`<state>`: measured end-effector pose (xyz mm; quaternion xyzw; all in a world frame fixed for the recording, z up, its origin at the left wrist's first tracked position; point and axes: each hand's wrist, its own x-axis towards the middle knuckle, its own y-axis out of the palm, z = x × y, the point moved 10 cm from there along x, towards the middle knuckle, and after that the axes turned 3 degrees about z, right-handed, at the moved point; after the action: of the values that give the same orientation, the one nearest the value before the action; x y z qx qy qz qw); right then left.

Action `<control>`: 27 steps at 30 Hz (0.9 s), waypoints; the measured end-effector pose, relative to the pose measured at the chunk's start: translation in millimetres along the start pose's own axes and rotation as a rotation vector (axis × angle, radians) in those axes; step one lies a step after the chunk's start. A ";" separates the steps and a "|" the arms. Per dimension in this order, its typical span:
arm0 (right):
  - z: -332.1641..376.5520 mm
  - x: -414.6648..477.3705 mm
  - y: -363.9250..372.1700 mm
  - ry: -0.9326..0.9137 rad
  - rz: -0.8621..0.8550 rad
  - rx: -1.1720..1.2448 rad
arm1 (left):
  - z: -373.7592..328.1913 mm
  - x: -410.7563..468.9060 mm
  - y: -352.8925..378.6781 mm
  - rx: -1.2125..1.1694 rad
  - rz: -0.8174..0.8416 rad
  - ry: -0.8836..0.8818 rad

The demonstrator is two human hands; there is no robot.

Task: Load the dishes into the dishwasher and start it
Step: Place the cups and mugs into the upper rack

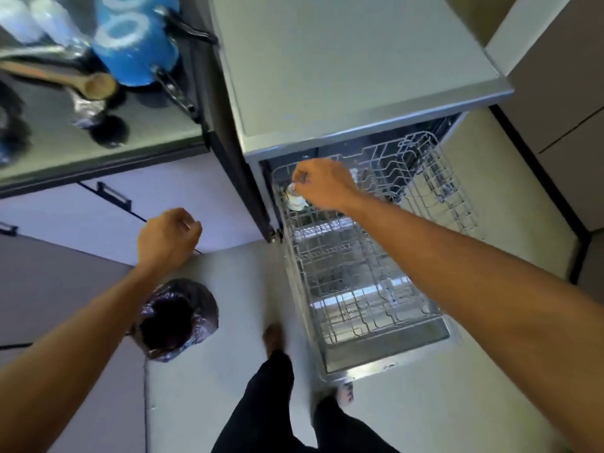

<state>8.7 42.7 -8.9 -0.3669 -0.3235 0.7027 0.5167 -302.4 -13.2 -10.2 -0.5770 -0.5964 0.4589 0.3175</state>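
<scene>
We look down on a pale floor (209,371) in a small kitchen, with a grey bench (108,138) at upper left and white cabinet fronts (81,220) below it. On that bench sit a blue pot (137,44) with a black handle, a wooden utensil (65,80) and some blurred clear glassware (36,18). A bin lined with a dark bag (178,318) stands on the floor near our feet. The dishwasher (343,70) is right of the bench, its door dropped open and its wire racks (359,273) pulled out, mostly bare grey mesh. Our right hand (322,184) reaches into the far left corner of the upper rack, fingers pinched around a small white item (295,199), blurred, so we cannot tell what dish it is. Our left hand (166,237) hangs over the cabinet fronts, fingers curled in loosely, holding nothing we can see.
</scene>
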 end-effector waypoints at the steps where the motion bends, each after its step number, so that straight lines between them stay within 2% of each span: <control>1: 22.3 2.3 1.6 -0.035 0.003 -0.030 | 9.4 -2.6 -13.4 0.003 -0.010 0.002; 7: 155.4 34.7 23.7 -0.216 -0.049 -0.100 | 73.9 10.6 -90.2 -0.034 -0.125 0.001; 16: 360.6 157.3 80.8 -0.326 -0.119 -0.055 | 224.0 102.9 -194.0 -0.181 -0.267 -0.075; 24: 471.5 244.9 119.1 -0.391 -0.087 -0.031 | 318.7 157.7 -246.2 -0.272 -0.354 -0.125; 27: 511.8 280.4 121.7 -0.449 -0.080 -0.033 | 350.6 178.2 -268.1 -0.358 -0.426 -0.198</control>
<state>-541.0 243.0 105.7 -0.1967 -0.4559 0.7404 0.4530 -750.9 121.3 75.6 -0.4380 -0.8036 0.3234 0.2403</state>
